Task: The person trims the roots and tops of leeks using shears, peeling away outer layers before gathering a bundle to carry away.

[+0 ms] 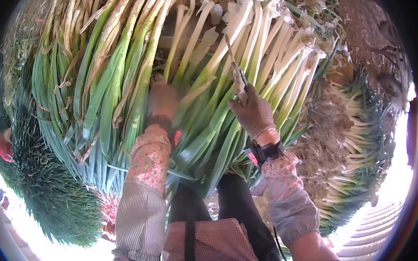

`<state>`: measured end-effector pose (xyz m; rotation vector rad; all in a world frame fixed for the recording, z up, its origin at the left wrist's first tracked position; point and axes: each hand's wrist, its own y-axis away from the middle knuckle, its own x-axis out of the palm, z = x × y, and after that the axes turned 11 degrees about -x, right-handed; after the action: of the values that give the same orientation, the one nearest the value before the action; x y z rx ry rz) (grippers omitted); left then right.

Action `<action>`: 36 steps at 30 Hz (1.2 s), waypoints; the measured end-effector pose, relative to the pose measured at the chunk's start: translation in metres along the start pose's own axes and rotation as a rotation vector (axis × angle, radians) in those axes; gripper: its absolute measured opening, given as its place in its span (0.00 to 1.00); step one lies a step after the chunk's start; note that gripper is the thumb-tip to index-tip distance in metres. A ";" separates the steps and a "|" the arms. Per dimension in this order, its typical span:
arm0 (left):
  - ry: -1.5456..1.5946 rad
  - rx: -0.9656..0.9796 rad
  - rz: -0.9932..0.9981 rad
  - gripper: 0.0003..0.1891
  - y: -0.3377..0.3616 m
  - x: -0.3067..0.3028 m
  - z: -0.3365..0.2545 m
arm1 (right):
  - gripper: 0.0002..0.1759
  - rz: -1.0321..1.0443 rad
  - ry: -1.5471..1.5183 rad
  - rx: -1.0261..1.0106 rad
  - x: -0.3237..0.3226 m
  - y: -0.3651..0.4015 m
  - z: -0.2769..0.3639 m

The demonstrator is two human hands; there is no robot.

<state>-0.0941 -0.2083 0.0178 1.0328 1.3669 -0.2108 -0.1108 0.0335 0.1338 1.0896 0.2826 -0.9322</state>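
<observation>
My left hand (162, 99), gloved and blurred, reaches in among large green onions (194, 46) with long white stems and green leaves. Its fingertips meet the stalks at the gap between two heaps, and I cannot make out whether they grip one. My right hand (255, 113), also gloved, is closed around a knife (239, 79). The thin, brownish blade points up and away over the white stems. Dry, yellowed leaves hang over the left heap of green onions (109, 89). The right heap's stems look paler and cleaner.
More green onions (357, 146) with dirty roots are stacked at the right. A dense mass of green leaves (52, 184) lies at the lower left. My legs (238, 197) and checked apron (208, 242) are close below the heap. Soil and debris (367, 30) lie at upper right.
</observation>
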 end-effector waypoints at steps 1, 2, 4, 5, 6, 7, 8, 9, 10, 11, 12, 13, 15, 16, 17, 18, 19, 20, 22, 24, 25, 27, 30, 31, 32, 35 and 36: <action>-0.005 -0.016 0.104 0.19 -0.010 -0.002 0.006 | 0.28 -0.004 -0.012 -0.006 0.000 0.002 -0.001; -0.007 -0.029 0.204 0.19 -0.019 -0.004 0.009 | 0.28 -0.004 -0.004 -0.012 0.000 0.002 -0.003; -0.013 -0.049 0.298 0.19 -0.024 -0.013 0.006 | 0.29 0.002 0.008 -0.021 0.000 0.008 -0.007; -0.019 -0.062 0.349 0.20 -0.023 -0.018 0.007 | 0.29 0.009 -0.009 -0.013 -0.001 0.013 -0.009; 0.008 -0.045 0.406 0.21 -0.023 -0.022 0.009 | 0.29 0.016 -0.024 -0.006 -0.003 0.018 -0.010; 0.034 -0.029 0.462 0.23 -0.023 -0.028 0.012 | 0.29 0.023 -0.040 0.000 -0.004 0.023 -0.010; 0.058 -0.014 0.518 0.25 -0.022 -0.034 0.016 | 0.29 0.020 -0.054 -0.012 -0.005 0.029 -0.010; 0.161 -0.039 0.577 0.26 -0.023 -0.037 0.021 | 0.29 0.016 -0.066 -0.025 -0.004 0.036 -0.012; 0.268 -0.065 0.635 0.27 -0.023 -0.035 0.028 | 0.29 0.014 -0.076 -0.038 -0.004 0.043 -0.013; 0.376 -0.094 0.693 0.28 -0.022 -0.032 0.036 | 0.29 0.002 -0.085 -0.056 -0.001 0.051 -0.015; 0.372 -0.027 0.639 0.27 -0.021 -0.031 0.040 | 0.30 0.013 -0.083 -0.057 -0.002 0.056 -0.012; 0.366 0.038 0.583 0.26 -0.021 -0.031 0.043 | 0.30 0.026 -0.082 -0.059 -0.003 0.061 -0.009; 0.497 0.045 0.625 0.23 0.004 -0.058 0.036 | 0.31 0.044 -0.078 -0.090 0.002 0.070 -0.008; 0.520 0.012 0.622 0.22 0.019 -0.076 0.029 | 0.31 0.058 -0.069 -0.101 0.002 0.075 -0.006; 0.544 -0.019 0.613 0.21 0.029 -0.092 0.025 | 0.32 0.070 -0.061 -0.117 0.001 0.076 -0.002; 0.567 -0.049 0.604 0.21 0.037 -0.109 0.023 | 0.32 0.081 -0.054 -0.134 0.002 0.076 0.002; 0.639 -0.017 0.585 0.19 0.044 -0.127 0.023 | 0.32 0.105 -0.013 -0.147 0.004 0.076 0.004; 0.709 0.011 0.565 0.18 0.052 -0.145 0.024 | 0.33 0.111 -0.008 -0.154 0.008 0.075 0.005; 0.711 0.091 0.478 0.17 0.062 -0.189 0.025 | 0.34 0.134 0.004 -0.176 0.018 0.073 0.004; 0.767 0.197 0.294 0.22 0.070 -0.228 0.028 | 0.33 0.188 0.043 -0.233 0.028 0.072 0.006; 0.775 0.230 0.282 0.16 0.072 -0.249 0.032 | 0.33 0.223 0.075 -0.259 0.031 0.073 0.009; 0.796 0.311 0.119 0.19 0.078 -0.281 0.049 | 0.33 0.286 0.098 -0.256 0.033 0.078 0.019; 0.377 0.408 -0.256 0.19 0.088 -0.323 0.102 | 0.33 0.277 0.101 -0.279 0.041 0.093 0.022; 0.171 0.438 -0.384 0.21 0.090 -0.338 0.130 | 0.40 0.314 0.093 -0.232 0.044 0.094 0.021; 0.038 0.441 -0.467 0.21 0.091 -0.350 0.159 | 0.40 0.316 0.107 -0.225 0.048 0.097 0.020; -0.139 0.379 -0.510 0.22 0.119 -0.388 0.244 | 0.39 0.347 0.127 -0.234 0.065 0.114 0.025; -0.176 0.348 -0.495 0.22 0.124 -0.398 0.275 | 0.39 0.344 0.180 -0.232 0.069 0.123 0.024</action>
<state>0.0777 -0.5003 0.3840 0.9135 1.4331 -0.9130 0.0188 -0.0042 0.1799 0.9695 0.3300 -0.4824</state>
